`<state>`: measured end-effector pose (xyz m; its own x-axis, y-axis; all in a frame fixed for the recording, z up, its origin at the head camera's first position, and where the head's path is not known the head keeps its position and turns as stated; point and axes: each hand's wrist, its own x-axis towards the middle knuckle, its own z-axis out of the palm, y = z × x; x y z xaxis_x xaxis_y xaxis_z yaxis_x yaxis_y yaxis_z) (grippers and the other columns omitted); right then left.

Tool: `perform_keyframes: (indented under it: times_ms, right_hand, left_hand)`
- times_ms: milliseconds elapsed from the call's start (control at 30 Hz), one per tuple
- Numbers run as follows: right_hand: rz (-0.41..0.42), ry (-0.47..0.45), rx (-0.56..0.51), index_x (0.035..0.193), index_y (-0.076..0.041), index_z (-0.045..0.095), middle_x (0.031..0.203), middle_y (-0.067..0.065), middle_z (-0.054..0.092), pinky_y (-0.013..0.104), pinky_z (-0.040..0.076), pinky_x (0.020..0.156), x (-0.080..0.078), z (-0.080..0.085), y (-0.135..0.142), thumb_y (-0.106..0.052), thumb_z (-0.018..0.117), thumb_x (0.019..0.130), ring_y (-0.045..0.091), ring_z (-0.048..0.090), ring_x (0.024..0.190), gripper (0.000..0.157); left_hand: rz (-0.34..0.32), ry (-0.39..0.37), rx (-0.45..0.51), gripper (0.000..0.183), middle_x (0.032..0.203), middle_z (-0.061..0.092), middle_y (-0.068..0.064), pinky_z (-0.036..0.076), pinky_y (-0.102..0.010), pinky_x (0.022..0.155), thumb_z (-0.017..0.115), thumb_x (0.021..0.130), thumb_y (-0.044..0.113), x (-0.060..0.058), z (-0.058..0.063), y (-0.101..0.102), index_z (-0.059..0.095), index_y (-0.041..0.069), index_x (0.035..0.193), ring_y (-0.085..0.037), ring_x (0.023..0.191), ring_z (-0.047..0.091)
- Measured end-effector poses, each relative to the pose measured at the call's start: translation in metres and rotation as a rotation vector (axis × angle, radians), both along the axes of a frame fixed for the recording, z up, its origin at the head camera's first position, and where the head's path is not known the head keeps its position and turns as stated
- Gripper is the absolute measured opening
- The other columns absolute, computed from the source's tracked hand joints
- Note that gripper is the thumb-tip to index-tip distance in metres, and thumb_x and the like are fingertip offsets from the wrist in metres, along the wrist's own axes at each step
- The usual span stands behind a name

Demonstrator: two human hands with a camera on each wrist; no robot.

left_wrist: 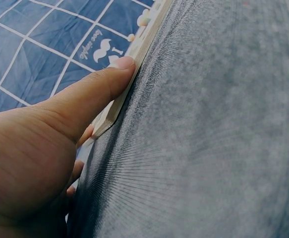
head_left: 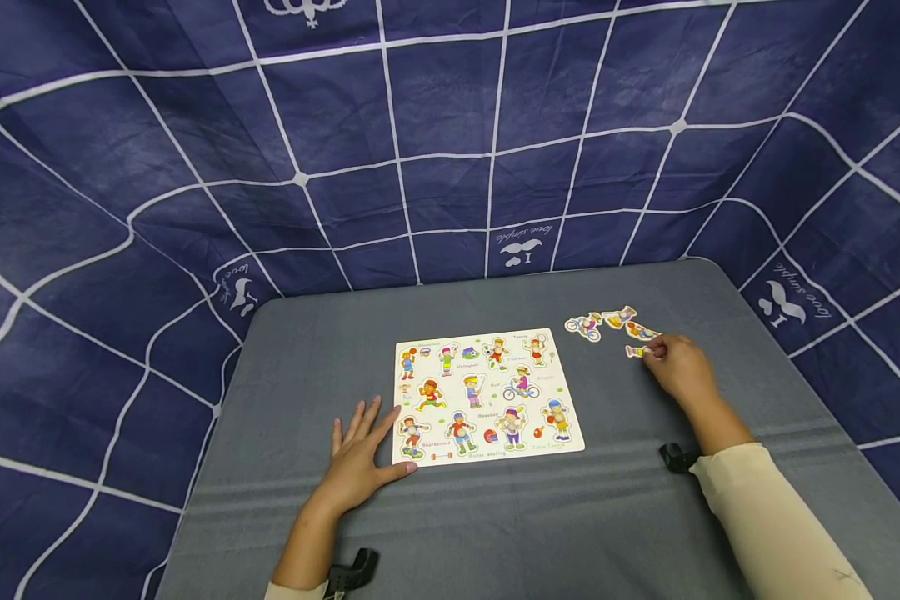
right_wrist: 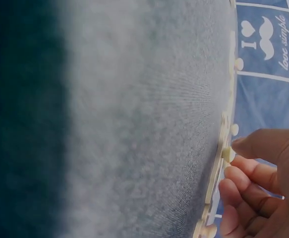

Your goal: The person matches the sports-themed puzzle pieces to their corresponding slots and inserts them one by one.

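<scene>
A flat white puzzle board (head_left: pixel 452 398) with cartoon sports figures lies on the grey table. My left hand (head_left: pixel 354 473) rests at its near left corner, fingers spread, thumb (left_wrist: pixel 102 84) laid along the board's edge. To the right of the board, my right hand (head_left: pixel 681 367) pinches a small puzzle piece (head_left: pixel 634 352) by its pale knob (right_wrist: pixel 228 154) between thumb and index finger. Part of that piece is hidden by the fingers. Just beyond it lie loose puzzle pieces: a cyclist (head_left: pixel 584 327), a yellowish one (head_left: pixel 619 317) and an orange one (head_left: pixel 640 332).
The grey cloth-covered table (head_left: pixel 315 350) is bounded at the back and sides by blue curtains (head_left: pixel 450 108) with white grid lines. Black camera mounts sit on both wrists, near the cream sleeves (head_left: pixel 772 517).
</scene>
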<state>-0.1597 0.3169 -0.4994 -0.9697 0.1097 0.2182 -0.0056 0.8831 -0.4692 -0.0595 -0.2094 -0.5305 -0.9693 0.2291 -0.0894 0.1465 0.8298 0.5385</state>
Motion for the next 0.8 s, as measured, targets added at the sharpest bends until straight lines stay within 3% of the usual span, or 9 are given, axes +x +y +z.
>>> perform_keyframes:
  times_ms: [367, 800]
  right_hand:
    - [0.027, -0.067, 0.005, 0.087, 0.000, 0.066, 0.079, 0.014, 0.063, 0.036, 0.039, 0.063, -0.011, -0.003, 0.006, -0.014, 0.069, 0.088, 0.028, 0.057, 0.073, 0.015]
    - [0.034, -0.032, 0.008, 0.084, 0.000, 0.066, 0.077, 0.014, 0.061, 0.035, 0.038, 0.062, -0.009, -0.002, 0.005, -0.011, 0.067, 0.086, 0.029, 0.057, 0.072, 0.011]
  left_hand:
    - [0.000, -0.007, 0.007, 0.101, 0.172, 0.013, -0.010, -0.010, -0.069, 0.121, 0.080, 0.077, 0.061, 0.000, -0.001, 0.000, 0.032, 0.030, 0.160, -0.040, 0.159, 0.003]
    - [0.003, -0.007, 0.007, 0.101, 0.172, 0.013, -0.009, -0.011, -0.068, 0.121, 0.080, 0.077, 0.061, 0.001, 0.000, 0.000, 0.032, 0.030, 0.160, -0.040, 0.159, 0.003]
